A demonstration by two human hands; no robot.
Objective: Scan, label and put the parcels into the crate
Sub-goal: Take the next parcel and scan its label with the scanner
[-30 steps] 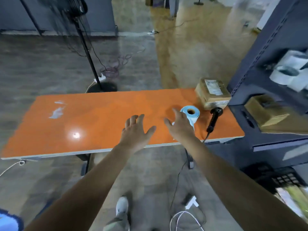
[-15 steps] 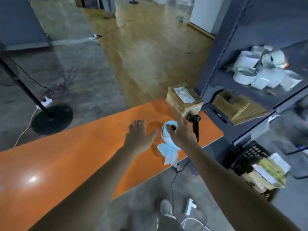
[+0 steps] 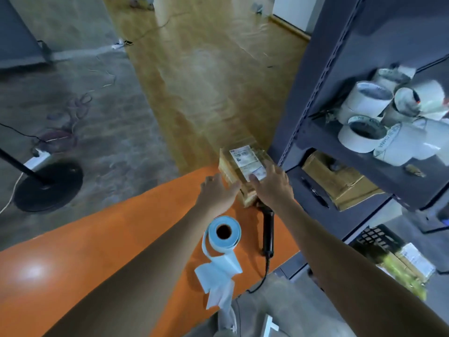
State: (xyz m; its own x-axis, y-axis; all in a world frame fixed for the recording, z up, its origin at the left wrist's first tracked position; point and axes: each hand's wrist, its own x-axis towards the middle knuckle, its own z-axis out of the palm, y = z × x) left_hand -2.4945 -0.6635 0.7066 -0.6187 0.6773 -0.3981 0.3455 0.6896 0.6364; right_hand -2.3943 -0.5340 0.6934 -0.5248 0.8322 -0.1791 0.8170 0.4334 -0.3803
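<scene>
Head view, parcel [image 3: 243, 164]: brown taped cardboard box with a white printed label on top, at the orange table's [image 3: 97, 239] far right corner.
Left hand [image 3: 217, 193]: fingers straight, against the parcel's left side.
Right hand [image 3: 274, 186]: spread flat on the parcel's top.
Change: right hand has left the label roll [image 3: 223, 235].
Materials: glossy tabletop; pale blue paper roll; black corded scanner [image 3: 268, 229].

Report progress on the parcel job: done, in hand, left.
Done: the crate seems to hold parcels already, though blurred. In hand: left hand and right hand touch the parcel on the table. Left: scanner and label roll sit unheld, so scanning, labelling and crating remain.
</scene>
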